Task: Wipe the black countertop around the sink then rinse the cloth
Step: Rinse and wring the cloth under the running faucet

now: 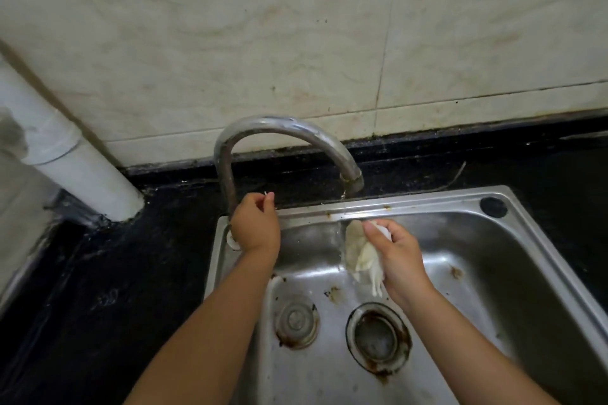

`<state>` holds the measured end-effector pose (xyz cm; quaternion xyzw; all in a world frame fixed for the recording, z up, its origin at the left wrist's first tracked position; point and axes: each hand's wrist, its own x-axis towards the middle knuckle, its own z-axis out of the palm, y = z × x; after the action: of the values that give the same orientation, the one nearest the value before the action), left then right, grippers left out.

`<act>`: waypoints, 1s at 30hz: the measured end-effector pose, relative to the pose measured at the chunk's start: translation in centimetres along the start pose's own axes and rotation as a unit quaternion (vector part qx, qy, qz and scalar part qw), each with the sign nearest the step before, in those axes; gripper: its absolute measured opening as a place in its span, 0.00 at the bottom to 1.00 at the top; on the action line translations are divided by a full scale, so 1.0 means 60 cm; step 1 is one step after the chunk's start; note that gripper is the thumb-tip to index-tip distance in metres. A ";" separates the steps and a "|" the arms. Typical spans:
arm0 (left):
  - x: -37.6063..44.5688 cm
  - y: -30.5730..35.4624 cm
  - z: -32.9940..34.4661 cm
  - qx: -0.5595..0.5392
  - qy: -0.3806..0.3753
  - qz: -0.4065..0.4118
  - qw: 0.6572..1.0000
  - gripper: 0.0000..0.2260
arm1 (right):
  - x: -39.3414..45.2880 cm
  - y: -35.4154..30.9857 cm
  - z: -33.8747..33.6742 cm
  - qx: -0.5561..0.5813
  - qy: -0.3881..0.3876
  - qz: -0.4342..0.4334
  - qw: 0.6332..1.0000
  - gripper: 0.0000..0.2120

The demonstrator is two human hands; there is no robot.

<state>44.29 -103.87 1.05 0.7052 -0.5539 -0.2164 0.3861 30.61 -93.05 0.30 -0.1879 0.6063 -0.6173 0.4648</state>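
A bunched white cloth (360,251) hangs over the steel sink (513,240), gripped in my right hand (399,261) just below and to the right of the spout of the curved metal tap (279,128). A thin stream of water falls from the spout past the cloth. My left hand (255,223) is at the base of the tap, fingers curled around something hidden beneath them. The black countertop (125,276) surrounds the sink on the left and behind.
A white pipe (82,168) comes down to the counter at the back left corner. Tiled wall (296,43) rises behind the counter. In the basin lie a round metal plug (296,320) and a rusty drain (378,337).
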 end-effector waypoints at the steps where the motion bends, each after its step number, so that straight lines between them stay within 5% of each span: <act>1: -0.001 0.002 0.002 -0.003 0.003 -0.011 1.000 0.11 | 0.000 -0.001 0.000 0.011 -0.003 0.003 1.000 0.06; 7: -0.040 -0.002 -0.004 -0.068 -0.026 -0.024 0.997 0.13 | -0.007 -0.007 -0.003 0.029 -0.031 0.001 0.999 0.05; 11: -0.115 -0.010 -0.014 -0.119 -0.194 -0.002 0.974 0.16 | -0.025 -0.013 -0.022 0.007 -0.090 -0.015 0.996 0.06; 13: -0.148 -0.009 -0.018 -0.175 -0.357 -0.023 0.917 0.14 | -0.036 -0.015 -0.037 -0.030 -0.129 -0.042 0.990 0.04; 15: -0.167 -0.005 -0.019 -0.276 -0.472 -0.130 0.827 0.11 | -0.049 -0.017 -0.050 -0.050 -0.159 -0.055 0.984 0.02; 18: -0.184 -0.007 -0.009 -0.359 -0.503 -0.215 0.756 0.10 | -0.064 -0.016 -0.068 -0.093 -0.130 -0.060 0.985 0.06; 22: -0.206 -0.002 -0.011 -0.396 -0.442 -0.232 0.771 0.13 | -0.091 -0.024 -0.097 -0.308 -0.013 -0.124 0.943 0.10; 26: -0.243 0.026 -0.021 -0.351 -0.431 -0.151 0.818 0.15 | -0.136 -0.031 -0.120 -0.441 0.066 -0.168 0.879 0.07; 28: -0.268 0.044 -0.023 -0.320 -0.437 -0.107 0.834 0.16 | -0.151 -0.032 -0.133 -0.420 0.107 -0.156 0.888 0.09; 30: -0.290 0.058 -0.027 -0.306 -0.508 -0.062 0.803 0.19 | -0.163 -0.038 -0.149 -0.317 0.123 -0.094 0.935 0.09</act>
<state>38.26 -87.20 2.64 0.3726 -0.5312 -0.7249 0.2311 27.58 -80.46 3.89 -0.3042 0.8028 -0.4519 0.2423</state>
